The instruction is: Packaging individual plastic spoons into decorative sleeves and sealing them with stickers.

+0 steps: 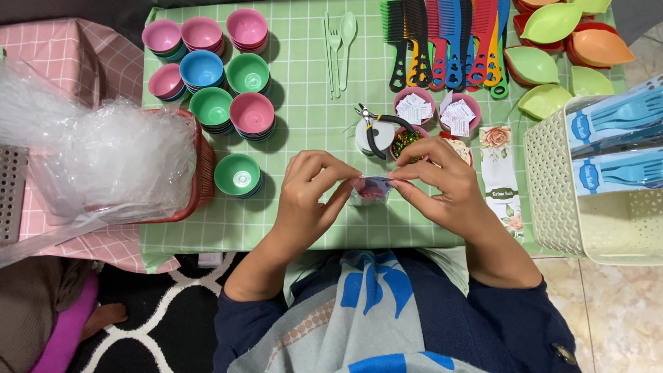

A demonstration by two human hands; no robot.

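Head view looked down on a green checked table (304,124). Both hands met above its near edge, pinching one small clear packet (369,190) with something pink inside: the left hand (307,197) gripped its left side, the right hand (435,183) its top right corner. Just beyond the packet lay pliers (376,128) across a white roll (369,135), with a cup of glitter (406,141) beside them. Stacks of coloured bowls (221,76) stood to the left, combs (449,45) at the far edge, and a white basket (552,186) to the right.
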